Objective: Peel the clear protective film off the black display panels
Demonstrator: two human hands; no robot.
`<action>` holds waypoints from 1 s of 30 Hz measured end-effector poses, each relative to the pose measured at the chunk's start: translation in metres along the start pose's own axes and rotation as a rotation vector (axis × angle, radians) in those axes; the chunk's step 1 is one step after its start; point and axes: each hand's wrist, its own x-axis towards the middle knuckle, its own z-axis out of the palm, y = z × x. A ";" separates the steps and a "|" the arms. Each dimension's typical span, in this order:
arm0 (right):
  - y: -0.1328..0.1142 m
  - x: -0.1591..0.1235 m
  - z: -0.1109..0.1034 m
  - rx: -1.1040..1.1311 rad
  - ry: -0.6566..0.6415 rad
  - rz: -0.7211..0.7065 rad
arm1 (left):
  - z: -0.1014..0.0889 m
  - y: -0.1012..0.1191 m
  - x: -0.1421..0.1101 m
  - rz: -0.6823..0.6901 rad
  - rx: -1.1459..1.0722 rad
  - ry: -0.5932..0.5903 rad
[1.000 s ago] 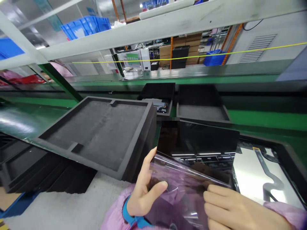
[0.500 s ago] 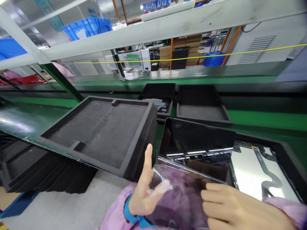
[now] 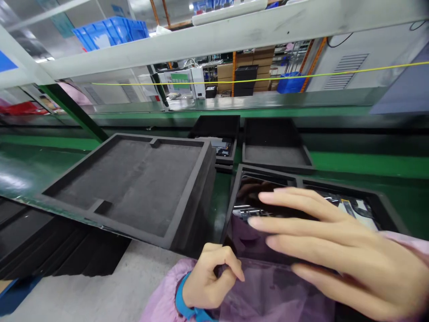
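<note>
My right hand (image 3: 338, 250) is spread, slightly blurred, over a glossy black screen panel (image 3: 248, 190). Whether its fingertips touch the panel I cannot tell. The panel lies in the left compartment of a dark foam tray (image 3: 235, 181). Close to my body is a thin clear plastic film (image 3: 268, 290), its upper edge below the panel. At the film's upper left corner my left hand (image 3: 217, 275) is closed, fingers curled toward the thumb, seemingly gripping the film. In the tray's right compartment, partly covered by my right hand, sits a part with a ribbon cable (image 3: 346, 208).
A stack of grey foam trays (image 3: 140, 183) stands at left on the green bench. Behind are a foam tray with electronic parts (image 3: 221, 145) and another foam tray (image 3: 276, 154). More dark trays (image 3: 67, 243) sit low at left. A white beam (image 3: 167, 47) crosses above.
The black panel, tilted above the tray before, now lies lower inside its left compartment. My right hand opened from a curl and moved over it. My left fingers curled in; the film dropped lower.
</note>
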 end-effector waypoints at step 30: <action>-0.003 0.032 0.013 -0.325 0.133 0.116 | 0.010 -0.009 -0.021 0.018 -0.337 -0.038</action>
